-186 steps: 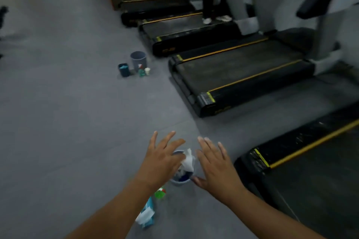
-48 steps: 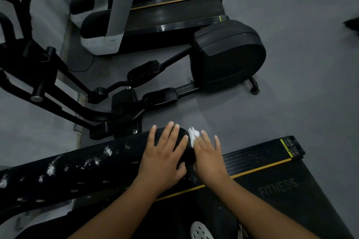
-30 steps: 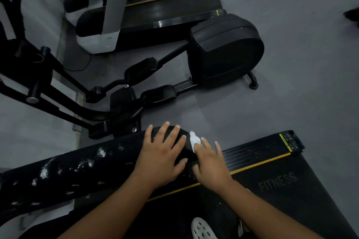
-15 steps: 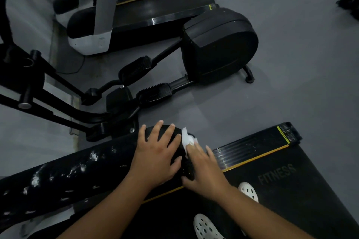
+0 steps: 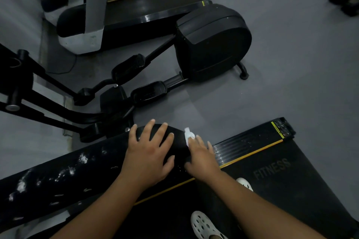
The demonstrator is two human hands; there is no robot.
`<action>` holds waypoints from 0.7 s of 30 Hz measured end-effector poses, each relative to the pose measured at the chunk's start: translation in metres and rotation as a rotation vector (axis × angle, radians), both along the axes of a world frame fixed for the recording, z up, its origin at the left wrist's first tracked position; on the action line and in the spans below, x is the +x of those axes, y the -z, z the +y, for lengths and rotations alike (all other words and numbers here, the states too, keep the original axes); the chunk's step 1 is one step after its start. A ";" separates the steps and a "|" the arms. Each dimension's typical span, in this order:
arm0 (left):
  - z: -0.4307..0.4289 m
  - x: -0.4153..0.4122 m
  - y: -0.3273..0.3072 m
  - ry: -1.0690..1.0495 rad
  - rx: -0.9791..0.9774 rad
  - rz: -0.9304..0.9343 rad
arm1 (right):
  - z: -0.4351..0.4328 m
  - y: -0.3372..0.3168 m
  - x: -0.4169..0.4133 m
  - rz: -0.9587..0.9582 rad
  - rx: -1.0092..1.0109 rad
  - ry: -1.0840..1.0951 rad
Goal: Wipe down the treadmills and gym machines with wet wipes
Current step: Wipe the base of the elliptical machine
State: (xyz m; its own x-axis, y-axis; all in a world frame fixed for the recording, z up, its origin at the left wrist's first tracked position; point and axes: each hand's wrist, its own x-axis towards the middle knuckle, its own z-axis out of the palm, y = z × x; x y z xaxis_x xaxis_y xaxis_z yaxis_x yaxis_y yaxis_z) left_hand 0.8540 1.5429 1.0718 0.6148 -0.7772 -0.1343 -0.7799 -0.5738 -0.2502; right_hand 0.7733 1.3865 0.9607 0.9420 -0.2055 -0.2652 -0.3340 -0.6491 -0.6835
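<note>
Two bare hands lie on the black handrail (image 5: pixel 77 172) of the treadmill (image 5: pixel 252 141), close to its rounded end. Our left hand (image 5: pixel 149 158) is flat on the top of the rail, with its fingers spread and relaxed, and it grips nothing. Our right hand (image 5: pixel 203 161) is just beside the left thumb. Its fingers are stretched out, not curled, and they press the wet wipe (image 5: pixel 188 135) against the end of the rail.

The wipe is small, white and crumpled into a narrow bunch. Most of it is hidden under the right index and middle fingers, and only a short twisted tip comes out past the index fingertip. It looks very bright against the dark rail.

On the little-finger side of the left hand the rail carries many white smears and spots. Beyond the fingertips of both hands we see grey floor (image 5: pixel 291 64), and farther away an elliptical machine (image 5: pixel 211 44). On the little-finger side of the right hand the belt (image 5: pixel 291 190) shows the word FITNESS and a yellow line runs along its edge. Two white perforated clogs (image 5: pixel 205 226) stand on the belt near our right forearm
</note>
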 end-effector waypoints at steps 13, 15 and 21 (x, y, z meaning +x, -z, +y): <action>0.000 0.000 -0.004 0.001 -0.039 0.019 | 0.024 -0.043 0.008 -0.184 0.059 -0.046; 0.002 0.000 -0.007 -0.003 -0.044 0.020 | 0.026 -0.049 -0.008 -0.202 0.073 -0.076; 0.026 -0.002 -0.018 -0.118 -0.037 -0.022 | 0.020 -0.058 0.011 -0.155 -0.034 -0.082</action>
